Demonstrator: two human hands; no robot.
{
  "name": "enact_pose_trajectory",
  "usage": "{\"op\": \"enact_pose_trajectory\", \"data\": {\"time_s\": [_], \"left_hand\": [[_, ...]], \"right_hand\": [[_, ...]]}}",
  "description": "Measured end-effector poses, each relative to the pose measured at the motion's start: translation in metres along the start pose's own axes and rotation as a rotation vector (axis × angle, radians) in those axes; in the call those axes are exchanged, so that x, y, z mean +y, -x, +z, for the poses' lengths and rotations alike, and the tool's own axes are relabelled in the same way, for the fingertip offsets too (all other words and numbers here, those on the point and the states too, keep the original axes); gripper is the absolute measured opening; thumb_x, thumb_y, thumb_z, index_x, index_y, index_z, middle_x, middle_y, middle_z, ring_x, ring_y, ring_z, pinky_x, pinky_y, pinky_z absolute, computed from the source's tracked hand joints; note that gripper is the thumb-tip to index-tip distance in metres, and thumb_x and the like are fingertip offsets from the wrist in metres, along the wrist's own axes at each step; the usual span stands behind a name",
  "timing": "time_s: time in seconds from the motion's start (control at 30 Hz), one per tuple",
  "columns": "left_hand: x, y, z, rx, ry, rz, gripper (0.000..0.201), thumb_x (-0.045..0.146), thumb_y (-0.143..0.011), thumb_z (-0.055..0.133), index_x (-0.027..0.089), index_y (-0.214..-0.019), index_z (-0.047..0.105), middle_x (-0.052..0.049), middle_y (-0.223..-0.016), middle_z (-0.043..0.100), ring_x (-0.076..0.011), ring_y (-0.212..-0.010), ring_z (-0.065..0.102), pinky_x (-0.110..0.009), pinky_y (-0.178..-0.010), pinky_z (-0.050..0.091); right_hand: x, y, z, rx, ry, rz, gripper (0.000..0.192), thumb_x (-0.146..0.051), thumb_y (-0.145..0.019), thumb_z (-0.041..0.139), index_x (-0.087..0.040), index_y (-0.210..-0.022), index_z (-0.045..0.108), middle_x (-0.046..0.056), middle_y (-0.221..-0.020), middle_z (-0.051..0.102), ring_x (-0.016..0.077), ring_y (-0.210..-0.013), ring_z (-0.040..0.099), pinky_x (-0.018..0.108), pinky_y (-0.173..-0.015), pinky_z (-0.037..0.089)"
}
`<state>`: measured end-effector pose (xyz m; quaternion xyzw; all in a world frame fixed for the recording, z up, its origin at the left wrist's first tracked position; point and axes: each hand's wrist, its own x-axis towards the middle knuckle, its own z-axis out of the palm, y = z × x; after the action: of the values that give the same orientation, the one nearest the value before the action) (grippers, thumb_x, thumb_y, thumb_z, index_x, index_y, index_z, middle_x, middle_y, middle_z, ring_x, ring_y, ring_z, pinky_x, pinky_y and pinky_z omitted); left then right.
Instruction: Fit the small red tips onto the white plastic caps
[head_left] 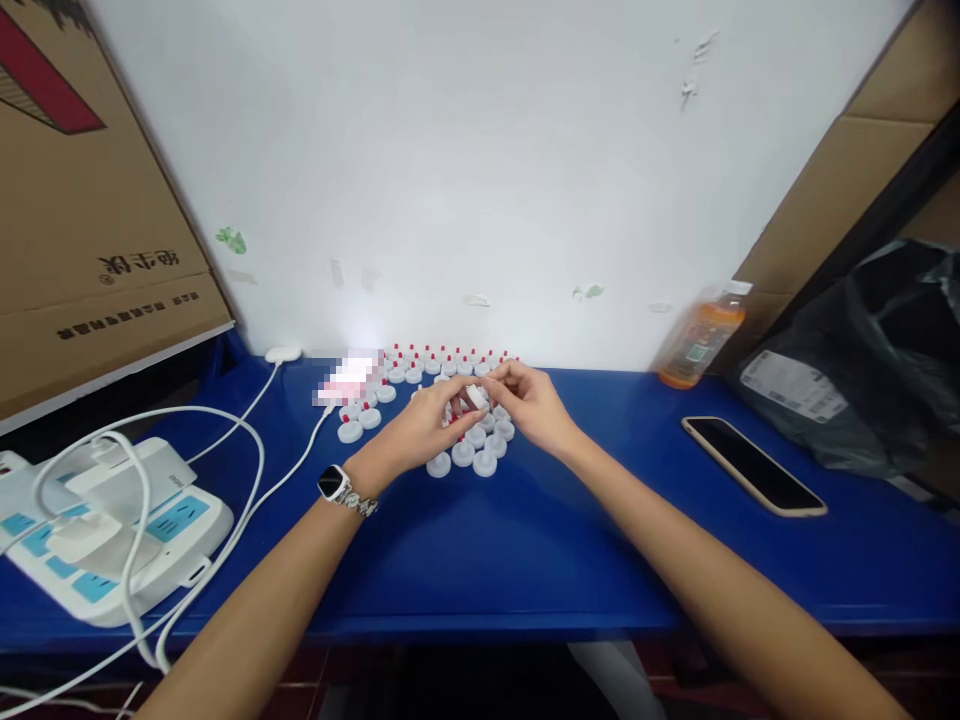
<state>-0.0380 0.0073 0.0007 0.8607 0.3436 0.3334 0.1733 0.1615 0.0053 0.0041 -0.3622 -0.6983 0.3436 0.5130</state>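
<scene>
You sit at makeshift piecework station, likely small workshop or back room. Blue table [525, 560] pushed against scuffed white wall [480, 150] with tape scraps. Rows of small white caps [463, 455], some red-tipped, batched on tabletop. Cardboard cartons [82, 200] stacked at your left, more cardboard at right beside black plastic bag [870, 360]. White power strip [112, 540] with chargers and cables, phone [754, 466], orange drink bottle [701, 345] suggest informal, improvised setup.

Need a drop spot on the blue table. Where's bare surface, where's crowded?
Bare: table front strip between power strip and phone; also between right hand and bottle. Crowded: white caps under both hands, left hand included; cables at left.
</scene>
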Motion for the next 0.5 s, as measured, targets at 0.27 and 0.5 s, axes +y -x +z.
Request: {"op": "enact_pose_trajectory", "data": {"time_s": [0.27, 0.5], "left_hand": [[-0.003, -0.003, 0.008, -0.062, -0.051, -0.033, 0.036, 0.048, -0.095, 0.055, 0.023, -0.120, 0.062, -0.005, -0.105, 0.071, -0.0182, -0.085, 0.065, -0.035, -0.077, 0.052], [0.003, -0.005, 0.008, -0.056, -0.040, -0.013, 0.029, 0.043, -0.097, 0.052, 0.022, -0.112, 0.065, -0.004, -0.098, 0.070, -0.0169, -0.081, 0.065, -0.033, -0.077, 0.053]], "right_hand": [[0.012, -0.003, -0.048, -0.056, 0.698, 0.297, 0.008, -0.012, -0.067, 0.064, -0.018, -0.066, 0.059, -0.001, -0.061, 0.063, 0.0125, -0.057, 0.055, 0.024, -0.055, 0.036], [0.021, -0.007, -0.044, -0.039, 0.632, 0.353, 0.009, -0.028, -0.079, 0.064, -0.019, -0.076, 0.062, 0.001, -0.065, 0.069, 0.0139, -0.059, 0.060, 0.024, -0.057, 0.039]]}}
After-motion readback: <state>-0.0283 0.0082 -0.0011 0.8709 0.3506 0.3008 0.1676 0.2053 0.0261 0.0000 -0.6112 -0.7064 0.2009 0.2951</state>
